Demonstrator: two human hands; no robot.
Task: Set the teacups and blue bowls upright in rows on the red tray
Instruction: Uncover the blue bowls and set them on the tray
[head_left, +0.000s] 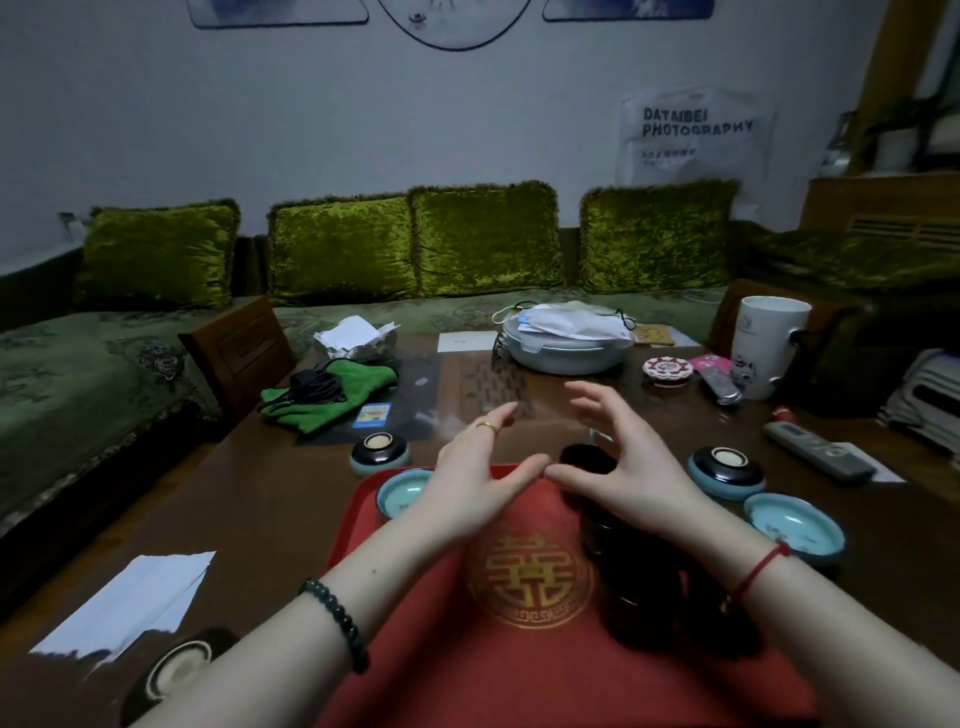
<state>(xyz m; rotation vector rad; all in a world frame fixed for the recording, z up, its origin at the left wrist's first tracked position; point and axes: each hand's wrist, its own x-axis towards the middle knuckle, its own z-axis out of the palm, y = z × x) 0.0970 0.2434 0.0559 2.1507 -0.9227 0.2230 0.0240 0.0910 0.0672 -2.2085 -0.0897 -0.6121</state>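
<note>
A red tray (519, 670) with a gold emblem lies on the brown table in front of me. One blue bowl (402, 491) stands upright at its far left corner. My left hand (480, 486) hovers over the tray's far edge with its fingers spread and holds nothing. My right hand (618, 462) hovers beside it, fingers loosely arched over a dark teacup (587, 460), without gripping it. More dark cups (639, 566) sit blurred under my right forearm. Off the tray, upside-down bowls lie at the left (379, 453) and right (725, 470), and an upright blue bowl (795, 525) sits at the right.
An upside-down dark cup (174, 670) and a white paper (130, 597) lie near left. A green cloth (327, 389), a lidded dish (566, 345), a white mug (769, 345) and a remote (818, 457) crowd the far table. A green sofa runs behind.
</note>
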